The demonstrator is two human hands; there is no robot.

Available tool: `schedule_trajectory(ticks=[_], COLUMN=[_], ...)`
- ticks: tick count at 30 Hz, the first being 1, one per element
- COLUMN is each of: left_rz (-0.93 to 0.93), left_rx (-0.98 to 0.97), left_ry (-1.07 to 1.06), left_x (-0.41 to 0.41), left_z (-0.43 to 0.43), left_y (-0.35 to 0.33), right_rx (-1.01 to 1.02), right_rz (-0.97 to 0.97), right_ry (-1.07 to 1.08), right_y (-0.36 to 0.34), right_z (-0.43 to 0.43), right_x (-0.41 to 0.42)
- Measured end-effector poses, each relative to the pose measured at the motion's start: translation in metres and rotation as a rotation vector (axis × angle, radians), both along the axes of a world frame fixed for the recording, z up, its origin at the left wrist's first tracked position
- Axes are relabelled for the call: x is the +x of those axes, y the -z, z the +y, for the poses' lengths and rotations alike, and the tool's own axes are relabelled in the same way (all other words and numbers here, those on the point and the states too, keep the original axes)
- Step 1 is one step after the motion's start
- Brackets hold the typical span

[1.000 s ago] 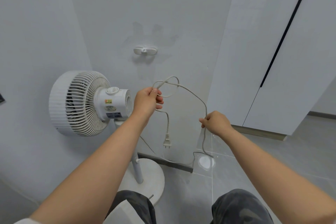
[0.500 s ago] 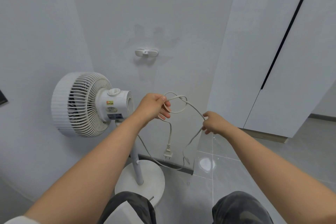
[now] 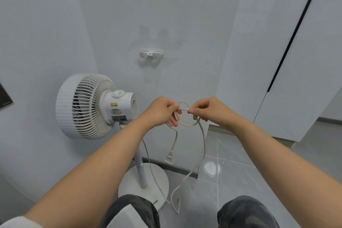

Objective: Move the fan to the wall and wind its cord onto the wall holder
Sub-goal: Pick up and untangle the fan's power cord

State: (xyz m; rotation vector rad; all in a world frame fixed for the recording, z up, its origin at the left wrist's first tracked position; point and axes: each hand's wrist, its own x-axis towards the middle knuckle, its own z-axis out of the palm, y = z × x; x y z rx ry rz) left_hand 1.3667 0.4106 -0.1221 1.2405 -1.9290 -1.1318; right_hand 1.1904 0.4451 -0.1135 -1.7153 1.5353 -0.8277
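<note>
A white pedestal fan stands at the wall on a round base, its head facing left. Its pale cord runs from the base up to my hands. My left hand holds small loops of cord. My right hand pinches the cord just to the right, almost touching the left. The plug dangles below the loops. A long slack loop hangs down to the floor. The white wall holder sits bare on the wall, above my hands.
White glossy cabinet doors with a dark vertical gap fill the right side. The floor is grey tile, with a dark skirting strip along the wall. My knees in camouflage trousers show at the bottom edge.
My right hand has moved up and left to meet my left hand, bringing another turn of cord into the coil. The slack loop below has grown shorter.
</note>
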Motion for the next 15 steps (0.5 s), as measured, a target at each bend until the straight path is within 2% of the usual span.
schedule_trajectory(ticks=[6, 11, 15], left_rz=[-0.076, -0.112, -0.051], left_rx=[-0.069, -0.078, -0.034], left_ry=[0.032, 0.055, 0.02], left_x=[-0.001, -0.001, -0.004], left_z=[0.004, 0.009, 0.008], left_y=[0.003, 0.003, 0.0], right_rx=[-0.058, -0.193, -0.349], right_rz=[0.156, 0.431, 0.419], right_ry=[0.015, 0.07, 0.166], right_y=[0.001, 0.006, 0.016], right_z=[0.005, 0.007, 0.009], right_x=[0.003, 0.003, 0.003])
